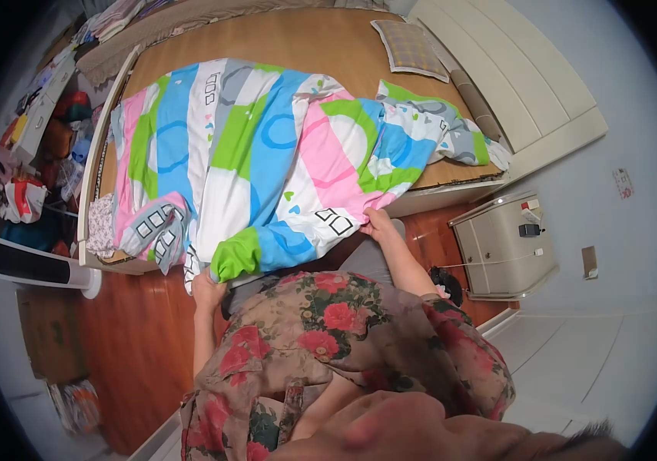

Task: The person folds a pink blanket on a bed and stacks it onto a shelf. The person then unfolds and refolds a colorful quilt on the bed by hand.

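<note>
A duvet cover (255, 146) with blue, green, pink, white and grey patterns lies rumpled across the bed (290, 38). Its near edge hangs over the bed's side toward my body. My left hand (207, 290) grips a green and white corner of it, fingers closed on the cloth. Further right, my right hand (377, 223) pinches the same edge at a pink part. Between both hands the cloth is drawn fairly straight. Folds hide some of the fingertips. A loose end of the cover is bunched near the headboard (513, 69).
A plaid pillow (411, 50) lies by the headboard. Right of the bed stands a cream bedside cabinet (501, 250) with small items on top. A white tower-shaped appliance (36, 265) stands at the left, near piled belongings (59, 154). A cardboard box (56, 334) sits on the wooden floor (129, 346).
</note>
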A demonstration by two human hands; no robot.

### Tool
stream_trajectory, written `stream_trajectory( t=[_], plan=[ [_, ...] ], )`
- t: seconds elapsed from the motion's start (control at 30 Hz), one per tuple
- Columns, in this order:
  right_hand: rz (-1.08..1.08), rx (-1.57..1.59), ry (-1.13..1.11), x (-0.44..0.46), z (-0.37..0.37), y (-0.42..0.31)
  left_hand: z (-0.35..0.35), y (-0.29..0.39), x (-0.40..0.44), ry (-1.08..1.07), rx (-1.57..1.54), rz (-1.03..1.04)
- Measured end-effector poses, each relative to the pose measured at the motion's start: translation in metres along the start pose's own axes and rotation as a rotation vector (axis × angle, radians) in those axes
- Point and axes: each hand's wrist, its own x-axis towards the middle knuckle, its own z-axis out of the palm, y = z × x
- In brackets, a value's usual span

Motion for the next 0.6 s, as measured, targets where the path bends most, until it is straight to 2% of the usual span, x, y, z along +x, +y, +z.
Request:
stream_trajectory(
  t=[0.07,0.17,0.23,0.27,0.33,0.37,0.43,0.47,0.53,0.6],
  plan=[
    [0.012,-0.025,-0.007,0.007,0.000,0.003,0.002,-0.002,0.000,0.024,-0.021,0.009],
    [0.043,-0.066,0.101,0.014,-0.010,-0.003,0.010,-0.011,0.009,0.020,0.013,0.025],
    [-0.053,-0.037,0.216,0.024,-0.025,-0.010,0.014,-0.011,0.017,0.007,0.179,0.006],
    [-0.075,-0.078,0.303,0.039,-0.040,-0.011,0.017,-0.013,0.022,0.001,0.187,0.009],
    [-0.300,-0.083,0.466,0.051,-0.050,-0.024,0.020,-0.015,0.028,0.005,0.236,-0.022],
    [-0.297,-0.082,0.465,0.059,-0.055,-0.034,0.021,-0.014,0.031,0.004,0.240,-0.023],
    [-0.664,-0.639,0.698,0.077,-0.063,-0.053,0.022,-0.011,0.034,0.028,0.268,-0.014],
    [-0.661,-0.640,0.688,0.086,-0.058,-0.065,0.021,-0.010,0.037,0.031,0.273,-0.022],
    [-0.633,-0.988,0.667,0.098,-0.045,-0.089,0.020,-0.009,0.035,0.031,0.242,-0.022],
    [-0.591,-1.091,0.632,0.119,-0.032,-0.099,0.020,-0.010,0.035,0.011,0.231,-0.071]
  ],
)
